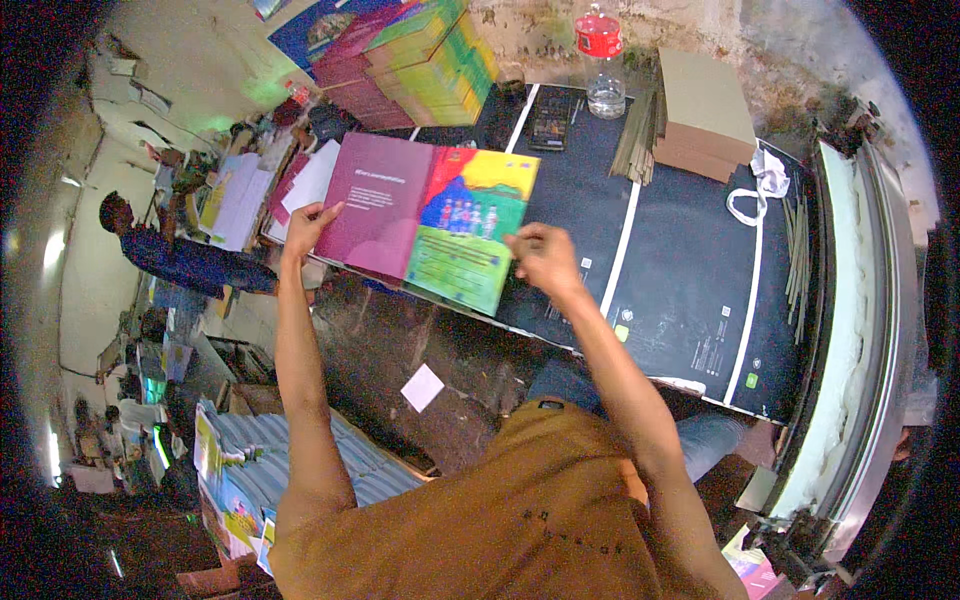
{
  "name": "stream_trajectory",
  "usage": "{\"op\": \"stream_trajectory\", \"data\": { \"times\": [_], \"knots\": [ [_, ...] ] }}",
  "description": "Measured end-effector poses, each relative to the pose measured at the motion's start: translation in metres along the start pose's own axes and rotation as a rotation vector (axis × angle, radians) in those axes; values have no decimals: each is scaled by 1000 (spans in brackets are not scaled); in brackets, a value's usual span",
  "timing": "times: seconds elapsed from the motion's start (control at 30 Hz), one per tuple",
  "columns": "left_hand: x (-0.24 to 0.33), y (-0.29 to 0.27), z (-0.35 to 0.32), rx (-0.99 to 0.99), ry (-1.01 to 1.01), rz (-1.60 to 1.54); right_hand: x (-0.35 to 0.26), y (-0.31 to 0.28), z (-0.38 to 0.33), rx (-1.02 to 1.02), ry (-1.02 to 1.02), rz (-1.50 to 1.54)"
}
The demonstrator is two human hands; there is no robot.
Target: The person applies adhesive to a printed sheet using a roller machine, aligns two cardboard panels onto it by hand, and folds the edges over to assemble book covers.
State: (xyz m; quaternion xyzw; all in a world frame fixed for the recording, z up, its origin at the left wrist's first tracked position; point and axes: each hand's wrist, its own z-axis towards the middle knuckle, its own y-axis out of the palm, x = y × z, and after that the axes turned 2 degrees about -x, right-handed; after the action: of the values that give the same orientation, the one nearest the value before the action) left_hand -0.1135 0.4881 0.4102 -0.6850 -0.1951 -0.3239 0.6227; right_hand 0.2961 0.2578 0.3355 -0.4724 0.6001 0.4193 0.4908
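Over a black white-striped table (680, 280), our left hand (312, 232) pinches a purple-and-multicoloured rectangular cover (375, 215); our right hand (546, 258) curls alongside (whether pinching, we cannot tell).

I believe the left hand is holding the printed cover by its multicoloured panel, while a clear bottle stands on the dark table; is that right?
Not quite: the head view shows the left hand holding the printed cover by its purple panel, not the multicoloured panel. A clear bottle does stand on the dark table.
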Motion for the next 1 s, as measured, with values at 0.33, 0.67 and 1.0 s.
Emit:
{"op": "stream_trajectory", "data": {
  "times": [0.33,0.67,1.0],
  "knots": [
    [-213,89,60,150,-285,335,42,-90,-222,319,-78,-331],
    [-61,168,91,394,349,271,176,-201,-625,592,1079,-980],
    [174,325,41,-57,773,149,300,-296,-751,1137,1073,-1107]
  ]
}}
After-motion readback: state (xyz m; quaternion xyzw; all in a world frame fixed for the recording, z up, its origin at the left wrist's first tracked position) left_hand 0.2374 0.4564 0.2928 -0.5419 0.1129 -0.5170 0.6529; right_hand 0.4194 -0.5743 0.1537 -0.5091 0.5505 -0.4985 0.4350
